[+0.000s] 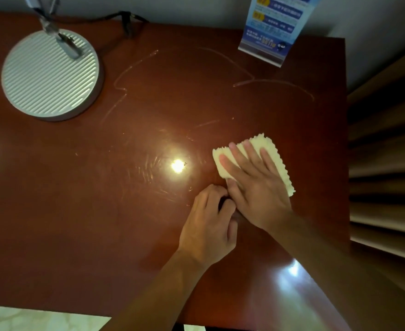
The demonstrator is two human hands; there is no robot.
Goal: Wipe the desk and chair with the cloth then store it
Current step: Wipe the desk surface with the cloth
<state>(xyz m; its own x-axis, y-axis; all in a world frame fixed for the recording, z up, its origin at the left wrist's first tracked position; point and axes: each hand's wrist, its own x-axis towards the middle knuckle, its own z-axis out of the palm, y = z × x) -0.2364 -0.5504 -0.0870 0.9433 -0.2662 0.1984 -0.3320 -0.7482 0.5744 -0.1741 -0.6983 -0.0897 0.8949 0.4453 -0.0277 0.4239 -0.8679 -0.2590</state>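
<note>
We are mid-wipe: our right hand (pixel 254 185), fingers spread, presses the cloth (pixel 277 163) at the desk's (pixel 149 235) four o'clock; left hand (pixel 208 223) curls emptily beside it. Chair and storing remain.

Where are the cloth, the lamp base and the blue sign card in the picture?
cloth (pixel 267 142): head view, bare far edge beyond the fingers.
lamp base (pixel 50 75): head view, middle of ribbed disc.
blue sign card (pixel 272 22): head view, printed face.
</note>
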